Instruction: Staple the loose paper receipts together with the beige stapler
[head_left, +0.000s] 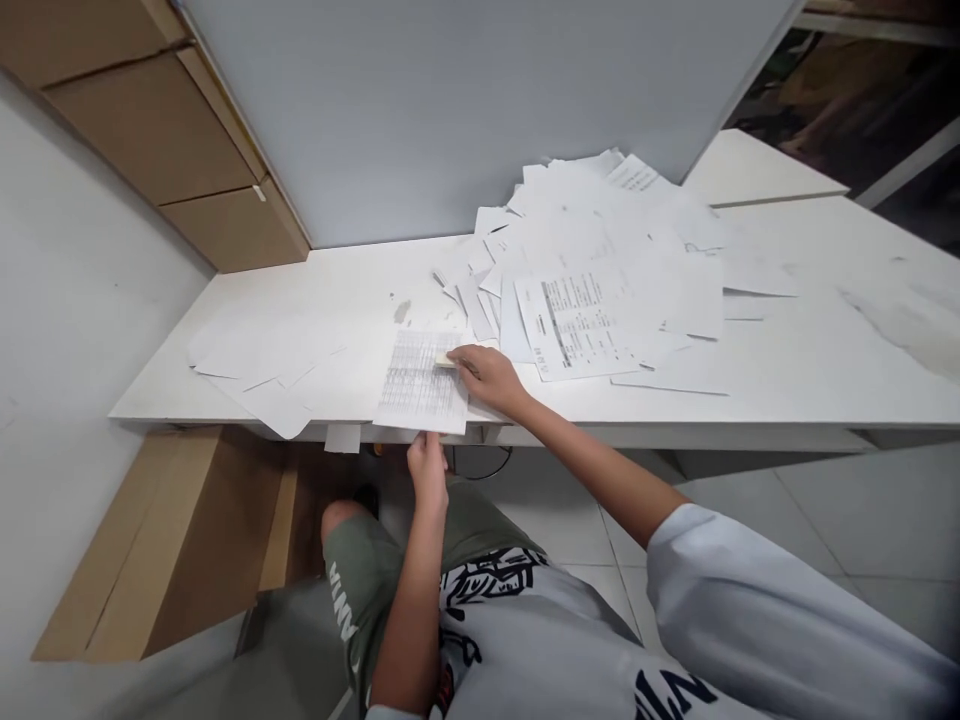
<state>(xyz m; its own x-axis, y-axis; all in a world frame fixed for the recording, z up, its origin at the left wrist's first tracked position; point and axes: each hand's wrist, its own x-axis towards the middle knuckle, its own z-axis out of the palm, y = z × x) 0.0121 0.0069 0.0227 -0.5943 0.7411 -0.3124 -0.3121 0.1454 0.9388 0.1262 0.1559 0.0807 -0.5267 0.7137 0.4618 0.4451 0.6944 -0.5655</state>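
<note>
A printed sheet of paper (pixel 421 385) covered in dense lines of text lies at the front edge of the white table, its lower edge jutting slightly over. My left hand (pixel 427 465) pinches that lower edge from below, with the fingertips partly hidden under the paper. Over the right side of the sheet, my right hand (pixel 487 378) is closed on a small pale yellow piece (pixel 444 360), held flat against the print. The frame does not show exactly what this piece is.
A big heap of loose papers (pixel 622 235) spreads to the right. Several blank sheets (pixel 259 370) lie at the left, one overhanging the edge. Cardboard boxes (pixel 150 130) stand at the back left, and an open carton (pixel 172 540) sits below the white table (pixel 337 290). A grey panel (pixel 480 90) rises behind.
</note>
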